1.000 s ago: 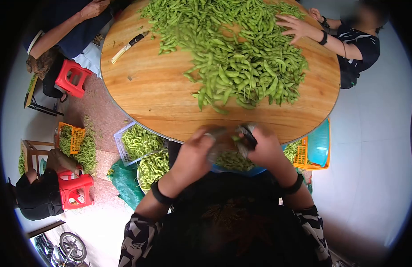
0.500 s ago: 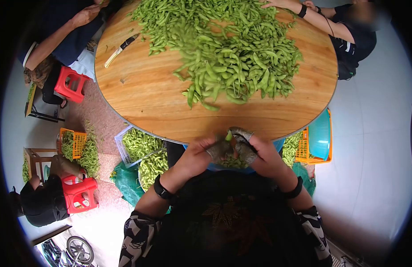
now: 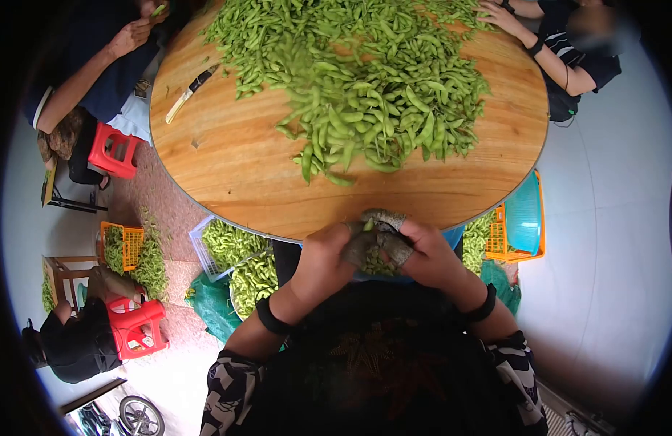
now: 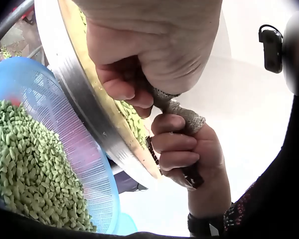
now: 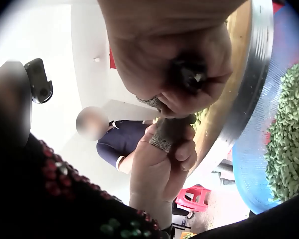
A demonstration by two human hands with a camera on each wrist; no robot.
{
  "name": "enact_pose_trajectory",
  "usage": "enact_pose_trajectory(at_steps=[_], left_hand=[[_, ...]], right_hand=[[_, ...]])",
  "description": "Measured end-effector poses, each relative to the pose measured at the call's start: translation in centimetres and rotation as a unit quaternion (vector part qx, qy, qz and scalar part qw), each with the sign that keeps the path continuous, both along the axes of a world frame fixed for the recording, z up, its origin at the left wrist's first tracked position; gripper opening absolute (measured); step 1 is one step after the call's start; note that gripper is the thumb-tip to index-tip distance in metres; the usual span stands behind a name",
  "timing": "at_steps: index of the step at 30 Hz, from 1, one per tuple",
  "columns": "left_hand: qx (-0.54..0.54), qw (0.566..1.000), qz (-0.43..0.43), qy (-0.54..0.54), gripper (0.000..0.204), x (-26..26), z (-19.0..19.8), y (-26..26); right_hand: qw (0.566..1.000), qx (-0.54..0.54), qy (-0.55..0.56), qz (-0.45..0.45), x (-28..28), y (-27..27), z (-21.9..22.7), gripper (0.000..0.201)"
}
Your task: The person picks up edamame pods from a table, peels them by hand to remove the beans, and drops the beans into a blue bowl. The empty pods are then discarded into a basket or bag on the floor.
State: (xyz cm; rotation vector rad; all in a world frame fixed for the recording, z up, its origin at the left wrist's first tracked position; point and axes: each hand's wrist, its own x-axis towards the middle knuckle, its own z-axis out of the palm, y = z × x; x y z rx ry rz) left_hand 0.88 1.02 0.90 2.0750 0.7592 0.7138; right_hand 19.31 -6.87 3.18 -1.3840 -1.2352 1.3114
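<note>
Both hands meet over a blue basket (image 4: 109, 199) of shelled beans, close to the near edge of the round wooden table (image 3: 227, 167). My left hand (image 3: 325, 251) pinches a green soybean pod (image 3: 369, 226), with its fingers curled in against my right hand (image 3: 430, 254). The right fist grips a dark-handled knife (image 5: 192, 74); the handle's end shows in the palm, while the blade is hidden. Worn grey finger covers (image 4: 192, 119) wrap the thumbs and some fingers. A big heap of soybean pods (image 3: 379, 94) spreads across the table ahead.
Another knife (image 3: 191, 94) lies on the table's left. Baskets of pods (image 3: 231, 243) stand on the floor at left, by a green sack (image 3: 209, 298). An orange crate (image 3: 499, 240) is at right. Other people sit around, near red stools (image 3: 114, 149).
My hands, apart and blurred at first, have come together around the pod. The person at the right drew a hand back from the heap. The head view has shifted slightly.
</note>
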Motion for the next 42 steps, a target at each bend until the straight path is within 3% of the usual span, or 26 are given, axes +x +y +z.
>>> enact_pose_trajectory(at_steps=[2,4,8,10,12,13,14,15,16,19,20,21,22,23,24,25,27,31,32,33,35,37,38,39,40,42], left_hand=[[0.030,1.000,-0.005,-0.006,0.020,0.0,0.1,0.3],[0.056,0.998,-0.009,-0.012,0.020,0.0,0.4,0.3],[0.076,0.997,-0.028,-0.012,0.020,-0.1,1.2,0.5],[0.094,0.995,-0.034,-0.010,0.019,-0.1,1.4,0.5],[0.222,0.970,-0.039,0.091,0.016,-0.2,1.5,0.3],[0.222,0.970,-0.039,0.092,0.016,-0.4,1.2,0.2],[-0.026,0.998,-0.053,-0.004,0.011,-0.6,0.6,0.0],[-0.272,0.955,-0.063,-0.100,0.010,-0.7,0.3,0.0],[-0.273,0.955,-0.060,-0.099,0.010,-0.9,0.2,-0.1],[-0.405,0.906,-0.071,-0.104,0.014,-1.0,0.1,0.3],[-0.448,0.885,-0.076,-0.105,0.015,-1.0,0.1,0.5],[-0.490,0.862,-0.081,-0.107,0.017,-0.9,0.1,0.7],[-0.489,0.862,-0.081,-0.108,0.017,-0.5,0.2,0.7],[-0.208,0.973,-0.054,-0.082,0.013,0.1,0.2,0.7],[0.093,0.994,-0.022,-0.049,0.010,0.3,0.3,0.6],[0.095,0.994,-0.022,-0.048,0.010,0.2,0.3,0.6],[0.270,0.954,-0.018,0.125,0.012,0.0,0.4,0.3],[0.271,0.947,0.003,0.173,0.011,0.6,-0.4,-0.2],[0.032,0.997,0.005,0.066,0.010,0.6,-0.4,-0.3],[-0.211,0.976,0.008,-0.045,0.010,0.6,-0.5,-0.4],[-0.242,0.969,0.000,-0.044,0.009,0.7,-0.5,-0.4],[-0.271,0.962,-0.009,-0.045,0.010,0.9,-0.4,-0.4],[-0.184,0.983,-0.010,-0.006,0.011,1.0,-0.5,-0.5],[-0.097,0.995,-0.011,0.034,0.014,1.0,-0.5,-0.8],[-0.099,0.994,-0.011,0.035,0.014,0.9,-0.6,-1.0],[-0.077,0.992,-0.049,0.084,0.024,0.7,-0.9,-1.0]], right_hand=[[1.000,-0.007,-0.002,0.008,0.4,0.1,1.0,0.040],[0.991,-0.108,0.072,0.028,0.7,0.1,2.0,0.041],[0.997,-0.051,0.041,0.050,0.9,0.2,1.6,0.041],[0.997,0.044,-0.035,0.054,0.8,0.2,0.0,0.040],[0.999,0.010,-0.013,0.051,0.6,0.4,-0.4,0.039],[0.999,-0.021,0.006,0.049,0.6,0.6,-0.5,0.037],[0.998,-0.022,0.007,0.050,0.7,0.7,-0.1,0.037],[0.986,-0.085,0.128,0.071,0.9,0.8,0.6,0.035],[0.953,-0.147,0.248,0.091,1.0,0.7,1.0,0.033],[0.919,-0.185,0.344,0.048,0.7,0.0,0.4,0.030],[0.919,-0.184,0.345,0.047,0.5,0.0,0.4,0.030],[0.945,-0.179,0.272,0.032,0.4,0.0,0.4,0.031],[0.965,-0.171,0.197,0.017,0.4,0.0,0.5,0.032],[0.965,-0.171,0.197,0.017,0.3,0.0,0.4,0.032],[0.979,-0.147,0.138,0.017,0.3,-0.1,0.4,0.033],[0.989,-0.121,0.080,0.016,0.2,-0.1,0.3,0.034],[0.998,-0.049,0.034,-0.007,-0.3,0.1,-0.4,0.036],[0.993,0.085,-0.074,-0.028,-0.2,-0.2,-2.6,0.040],[0.993,0.084,-0.073,-0.030,0.0,-0.4,-2.6,0.040],[0.996,0.074,-0.046,-0.025,0.0,-0.6,-2.4,0.040],[0.998,0.065,-0.018,-0.016,0.2,-0.8,-2.4,0.040],[0.996,-0.028,0.072,-0.054,0.3,-0.9,-2.5,0.038],[0.995,-0.029,0.073,-0.055,0.5,-0.7,-2.6,0.038],[0.997,0.014,-0.036,-0.065,0.6,-0.3,-2.6,0.036],[0.985,0.056,-0.144,-0.075,0.7,-0.2,-2.6,0.035],[0.985,0.027,-0.153,-0.074,0.5,-0.1,-2.1,0.029]])
